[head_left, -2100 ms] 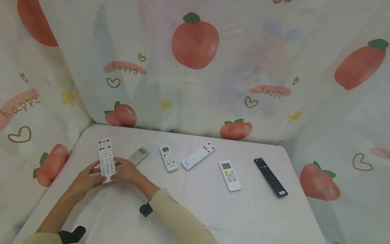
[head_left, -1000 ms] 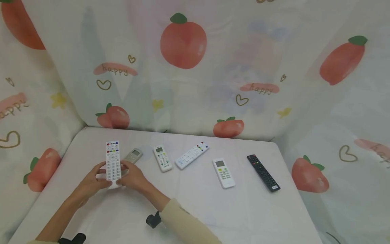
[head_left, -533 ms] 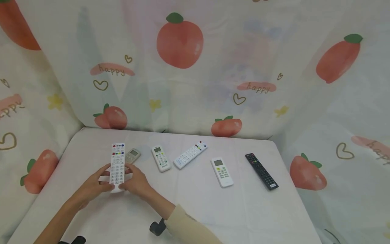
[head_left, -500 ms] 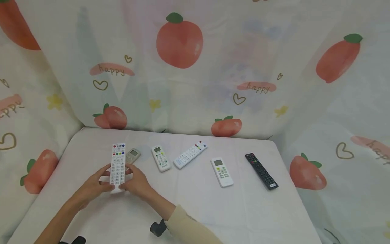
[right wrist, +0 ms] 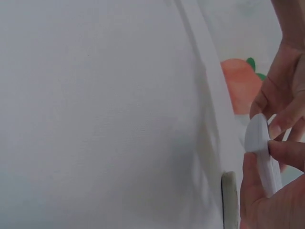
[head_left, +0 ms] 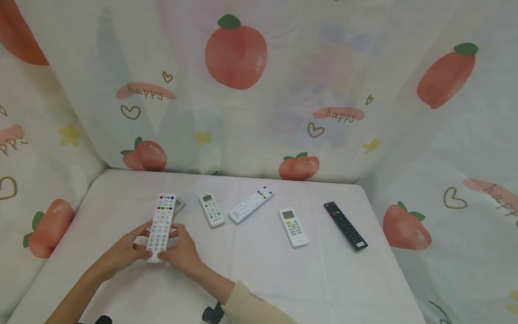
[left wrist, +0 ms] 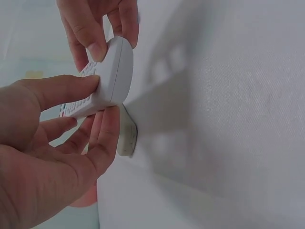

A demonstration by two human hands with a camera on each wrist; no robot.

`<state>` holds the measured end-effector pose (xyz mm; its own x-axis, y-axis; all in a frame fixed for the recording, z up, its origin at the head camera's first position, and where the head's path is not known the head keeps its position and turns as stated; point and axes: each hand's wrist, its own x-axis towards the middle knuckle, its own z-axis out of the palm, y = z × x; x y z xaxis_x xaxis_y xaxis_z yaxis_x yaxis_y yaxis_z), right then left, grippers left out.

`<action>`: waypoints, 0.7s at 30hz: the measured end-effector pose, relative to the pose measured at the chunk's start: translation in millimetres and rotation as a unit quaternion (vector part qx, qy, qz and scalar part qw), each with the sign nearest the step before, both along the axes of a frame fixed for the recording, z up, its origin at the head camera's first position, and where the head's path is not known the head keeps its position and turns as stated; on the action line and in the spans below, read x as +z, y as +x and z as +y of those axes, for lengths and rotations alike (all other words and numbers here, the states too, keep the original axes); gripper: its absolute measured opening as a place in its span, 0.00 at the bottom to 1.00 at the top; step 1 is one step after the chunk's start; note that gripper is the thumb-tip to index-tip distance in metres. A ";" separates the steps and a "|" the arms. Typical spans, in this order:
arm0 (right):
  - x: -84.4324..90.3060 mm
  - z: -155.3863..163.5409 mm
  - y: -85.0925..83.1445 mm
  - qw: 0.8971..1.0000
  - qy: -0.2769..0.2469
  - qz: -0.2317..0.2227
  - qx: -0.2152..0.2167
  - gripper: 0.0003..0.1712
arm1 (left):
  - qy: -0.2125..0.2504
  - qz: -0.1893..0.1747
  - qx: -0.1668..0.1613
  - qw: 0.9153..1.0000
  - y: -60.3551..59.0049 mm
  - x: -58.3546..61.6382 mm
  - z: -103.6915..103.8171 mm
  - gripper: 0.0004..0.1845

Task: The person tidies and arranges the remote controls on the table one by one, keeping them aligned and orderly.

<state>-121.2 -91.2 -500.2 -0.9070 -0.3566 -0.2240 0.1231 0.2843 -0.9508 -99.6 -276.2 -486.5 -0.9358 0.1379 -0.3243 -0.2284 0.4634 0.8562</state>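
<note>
Compared with the earlier pictures, we see that the white remote, together with the left hand and the right hand, moves to the right over the table and lower in the head view. At first its top leans slightly to the left, then it becomes almost straight, and now we find it leaning to the right. In this way it covers most of the grey remote, which at first shows its screen and keys. Also, both dark wrist devices come closer to the lower edge.
</note>
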 end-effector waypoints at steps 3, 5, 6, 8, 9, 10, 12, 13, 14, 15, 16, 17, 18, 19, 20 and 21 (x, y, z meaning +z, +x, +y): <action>-1.4 1.0 4.3 1.000 0.001 0.000 -0.006 0.43 | 0.003 0.002 -0.010 1.000 1.3 -0.3 0.2 0.48; -3.4 2.0 6.7 1.000 -0.001 0.002 -0.010 0.43 | 0.005 0.001 -0.015 1.000 1.4 -1.3 0.5 0.48; -4.3 2.9 7.8 1.000 0.000 0.003 -0.011 0.43 | 0.006 0.001 -0.017 1.000 1.4 -1.8 1.0 0.48; -6.1 4.5 9.6 1.000 0.001 0.007 -0.014 0.43 | 0.001 0.000 -0.024 1.000 0.5 -3.2 1.8 0.48; -7.0 5.3 10.5 1.000 0.001 0.007 -0.016 0.43 | -0.002 0.000 -0.026 1.000 0.1 -4.0 2.3 0.48; -7.6 6.4 11.3 1.000 0.000 0.006 -0.017 0.43 | -0.006 -0.001 -0.027 1.000 -0.3 -4.8 3.2 0.48; -8.4 8.5 13.0 1.000 0.003 0.008 -0.018 0.43 | -0.012 -0.004 -0.029 0.999 -0.6 -6.8 4.8 0.48; -8.9 9.4 13.8 1.000 0.003 0.008 -0.018 0.43 | -0.015 -0.005 -0.031 0.999 -0.5 -7.7 5.5 0.48; -9.6 10.2 14.6 1.000 0.004 0.007 -0.019 0.43 | -0.016 -0.008 -0.030 0.999 -0.3 -8.3 6.3 0.48; -10.2 10.9 15.4 1.000 0.005 0.006 -0.019 0.42 | -0.016 -0.010 -0.031 0.999 0.0 -9.1 7.0 0.47; -10.6 11.7 16.2 1.000 0.007 0.007 -0.018 0.42 | -0.017 -0.012 -0.032 0.999 0.3 -10.0 7.5 0.47; -11.3 12.3 17.0 1.000 0.010 0.007 -0.018 0.42 | -0.017 -0.015 -0.033 0.999 0.6 -10.9 8.0 0.48; -12.2 12.8 17.8 1.000 0.013 0.007 -0.018 0.42 | -0.016 -0.018 -0.033 0.999 0.9 -11.6 8.7 0.48; -13.2 13.3 18.6 1.000 0.015 0.006 -0.018 0.42 | -0.015 -0.022 -0.031 0.999 1.0 -12.5 9.4 0.48; -14.3 13.7 19.4 1.000 0.019 0.006 -0.018 0.42 | -0.014 -0.025 -0.031 0.999 1.2 -13.4 10.1 0.48; -15.3 14.1 20.3 1.000 0.023 0.006 -0.018 0.42 | -0.014 -0.027 -0.031 0.999 1.2 -14.5 10.7 0.48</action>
